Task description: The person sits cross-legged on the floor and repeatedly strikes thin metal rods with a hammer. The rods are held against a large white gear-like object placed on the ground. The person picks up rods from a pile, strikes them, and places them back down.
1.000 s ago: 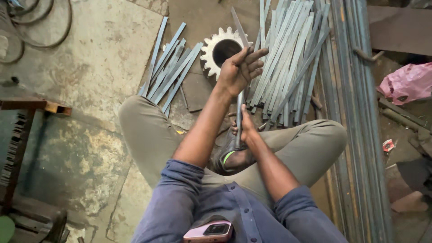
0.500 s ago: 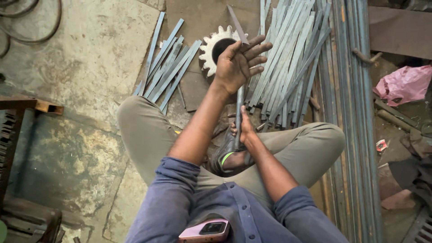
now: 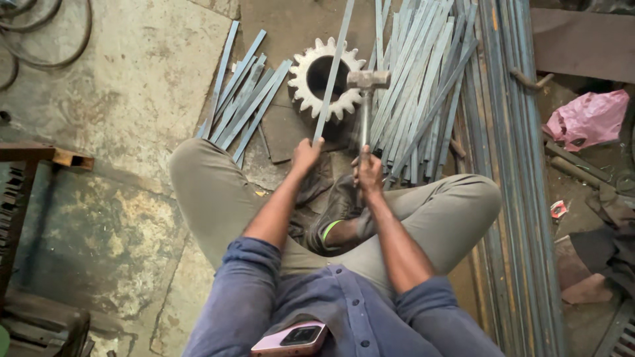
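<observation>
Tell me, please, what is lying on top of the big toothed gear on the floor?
A long flat metal strip, held by the left hand, crosses the gear over its centre hole. The hammer in the right hand hangs beside it. The floor under the gear is hidden.

You get soft, even daylight, brightest on the concrete floor (image 3: 132, 86) left of the gear (image 3: 305, 78). Shadows are faint, the hammer (image 3: 366, 99) slightly blurred, edges bowed outward.
</observation>
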